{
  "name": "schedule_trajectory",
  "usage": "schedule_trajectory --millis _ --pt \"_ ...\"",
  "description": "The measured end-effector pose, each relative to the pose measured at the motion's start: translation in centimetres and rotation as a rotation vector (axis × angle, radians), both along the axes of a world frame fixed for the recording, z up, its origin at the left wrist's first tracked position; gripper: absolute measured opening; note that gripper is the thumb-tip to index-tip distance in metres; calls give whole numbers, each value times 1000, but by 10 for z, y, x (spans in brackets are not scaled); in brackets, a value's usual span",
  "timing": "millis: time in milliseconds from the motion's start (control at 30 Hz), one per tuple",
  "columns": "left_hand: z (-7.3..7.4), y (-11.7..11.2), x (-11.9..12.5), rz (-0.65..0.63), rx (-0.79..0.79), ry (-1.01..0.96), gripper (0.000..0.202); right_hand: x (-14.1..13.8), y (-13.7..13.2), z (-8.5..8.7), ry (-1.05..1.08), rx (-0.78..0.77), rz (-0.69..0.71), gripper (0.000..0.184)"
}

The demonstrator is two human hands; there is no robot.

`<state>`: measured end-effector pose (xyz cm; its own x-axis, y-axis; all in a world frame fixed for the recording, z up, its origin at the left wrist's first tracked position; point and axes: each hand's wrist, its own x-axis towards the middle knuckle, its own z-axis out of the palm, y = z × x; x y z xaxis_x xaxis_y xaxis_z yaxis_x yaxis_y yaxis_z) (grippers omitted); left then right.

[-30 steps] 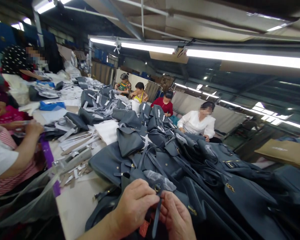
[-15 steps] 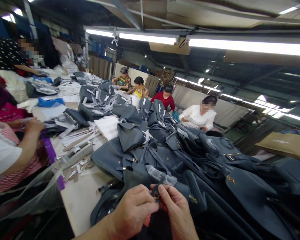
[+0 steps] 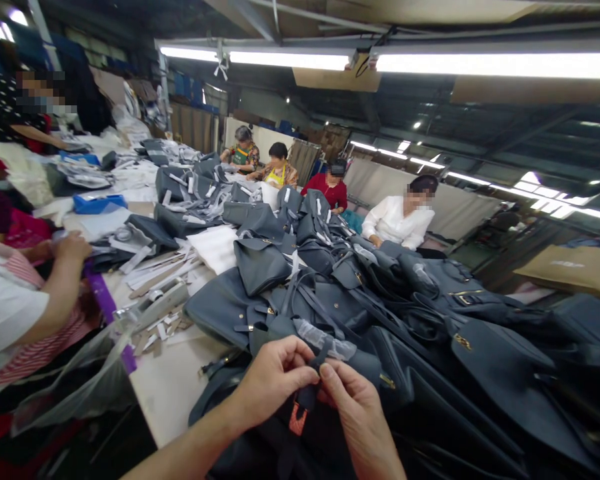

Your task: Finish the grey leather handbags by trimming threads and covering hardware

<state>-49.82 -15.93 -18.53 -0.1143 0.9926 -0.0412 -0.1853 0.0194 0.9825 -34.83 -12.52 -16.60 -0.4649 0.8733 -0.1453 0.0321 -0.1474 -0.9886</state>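
Both of my hands are together over the near edge of a pile of dark blue-grey bags. My left hand (image 3: 276, 379) pinches a dark bag strap (image 3: 322, 355) between thumb and fingers. Close against it, my right hand (image 3: 354, 400) has its thumb and fingertips closed on the same strap. Just below the fingers hangs an orange-red U-shaped piece (image 3: 298, 419) on a dark strap end. Behind the hands is a bag handle wrapped in clear plastic (image 3: 325, 339). My fingers partly hide the strap.
More dark bags (image 3: 263, 267) cover the table (image 3: 165, 393). Paper strips (image 3: 163, 277) and a grey metal device (image 3: 160, 303) lie to the left. Beside them a co-worker's arm (image 3: 63, 287) reaches in. Several people sit across the table. A blue tray (image 3: 99, 203) is farther back.
The gold buckle that showed between my fingers is now hidden, and the orange-red piece hangs in plain view. My left hand has moved up slightly. Across the table, the white-sleeved person leans lower.
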Motion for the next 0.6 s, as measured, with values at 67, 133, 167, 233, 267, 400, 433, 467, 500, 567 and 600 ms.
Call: schedule_trajectory --millis 67,133,167,233,267,400,433,467,500,567,600 --pt "4 3 -8 -73 -44 -86 28 7 2 1 24 -46 42 36" --pt "7 4 -18 -135 -98 -98 32 12 3 1 13 -68 -11 40" --pt "9 4 -23 -160 -119 -85 31 13 3 1 17 -74 -57 42" --pt "11 3 -28 -210 -156 -66 28 12 2 -1 79 -92 -117 47" --pt "11 2 -29 -230 -173 -66 28 10 1 -2 124 -99 -120 50" --pt "11 1 -24 -246 -205 -23 26 2 -4 -7 177 -85 -125 55" --pt "11 0 -23 -232 -201 10 24 1 -5 -8 148 -67 -144 56" --pt "11 0 -21 -222 -197 40 22 0 -6 -9 111 -43 -164 57" --pt "11 0 -19 -219 -194 61 21 0 -6 -11 72 -14 -181 57" --pt "10 0 -17 -216 -176 65 19 1 -6 -13 8 45 -192 56" --pt "8 0 -15 -219 -166 51 19 2 -6 -15 -17 73 -192 55"
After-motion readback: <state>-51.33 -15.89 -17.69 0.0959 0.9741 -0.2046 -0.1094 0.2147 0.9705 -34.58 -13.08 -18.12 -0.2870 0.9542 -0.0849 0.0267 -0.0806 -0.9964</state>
